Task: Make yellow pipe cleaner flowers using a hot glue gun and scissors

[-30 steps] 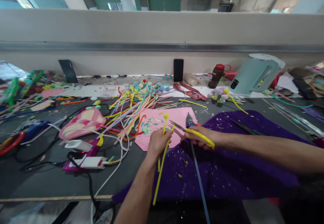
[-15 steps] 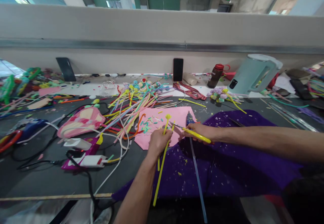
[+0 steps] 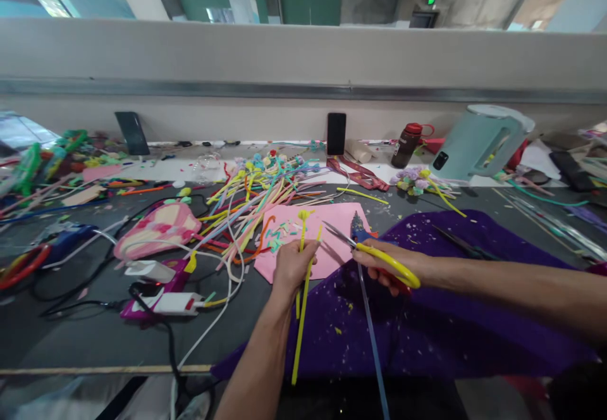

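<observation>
My left hand (image 3: 293, 266) is closed on yellow pipe cleaners (image 3: 302, 331), whose stems hang down past the wrist. Above its fingers one of them ends in a small yellow fuzzy ball (image 3: 304, 216). In my right hand (image 3: 379, 267) is a pair of scissors (image 3: 386, 262) with yellow and red handles. The blades point up and left, apart from the pipe cleaners, and look slightly parted. Beneath both hands lies a pink sheet (image 3: 332, 214) strewn with small cut bits. A dark blue tool (image 3: 359, 230) with a pale blue cord stands beside the blades.
Purple cloth (image 3: 450, 331) covers the front right. Loose pipe cleaners (image 3: 256, 205) pile up left of the pink sheet, near a power strip (image 3: 161, 293) with trailing cables. A phone (image 3: 336, 134), a brown bottle (image 3: 406, 146) and a light blue kettle (image 3: 478, 142) stand along the back.
My right hand has drawn the scissors back to the right, away from the pipe cleaners, and turned them. My left hand has shifted slightly left with the pipe cleaners.
</observation>
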Available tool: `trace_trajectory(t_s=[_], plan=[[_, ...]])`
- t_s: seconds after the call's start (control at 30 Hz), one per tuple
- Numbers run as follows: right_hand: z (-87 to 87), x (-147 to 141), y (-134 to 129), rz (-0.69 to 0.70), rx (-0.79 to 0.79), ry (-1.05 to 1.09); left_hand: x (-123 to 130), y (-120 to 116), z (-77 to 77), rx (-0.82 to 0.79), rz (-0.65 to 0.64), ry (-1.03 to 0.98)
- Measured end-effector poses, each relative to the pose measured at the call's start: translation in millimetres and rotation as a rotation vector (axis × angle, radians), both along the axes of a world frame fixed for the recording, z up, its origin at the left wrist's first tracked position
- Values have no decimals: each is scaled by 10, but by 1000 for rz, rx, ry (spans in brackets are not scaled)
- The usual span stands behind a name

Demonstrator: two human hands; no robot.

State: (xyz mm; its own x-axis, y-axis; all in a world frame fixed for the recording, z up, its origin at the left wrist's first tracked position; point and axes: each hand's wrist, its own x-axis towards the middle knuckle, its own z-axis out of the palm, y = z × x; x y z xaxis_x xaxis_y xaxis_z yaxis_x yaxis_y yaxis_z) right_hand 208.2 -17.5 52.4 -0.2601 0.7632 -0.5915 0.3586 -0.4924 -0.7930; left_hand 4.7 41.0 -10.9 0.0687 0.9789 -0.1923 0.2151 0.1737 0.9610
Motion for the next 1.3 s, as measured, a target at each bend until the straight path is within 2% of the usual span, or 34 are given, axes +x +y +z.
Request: trace_trajectory(t_s=[0.27,0.43,0.63,0.83,1.07,1.3], plan=[[25,-134,-66,62,70,-38,21,-11,13,-31,4,-66],[-60,-158,-31,68,99,9,50,-67,51,-11,2,-57],[-199,-186,29,28,39,17,93,-109,90,2,0,-28],[-174,-169,71,27,-14,29,88,-110,97,18,-9,16],[-161,-108,264,29,-120,-112,82,-77,22,9,-51,82],[-142,-87,366,142,-52,-204,44,-21,-59,15,-92,132]])
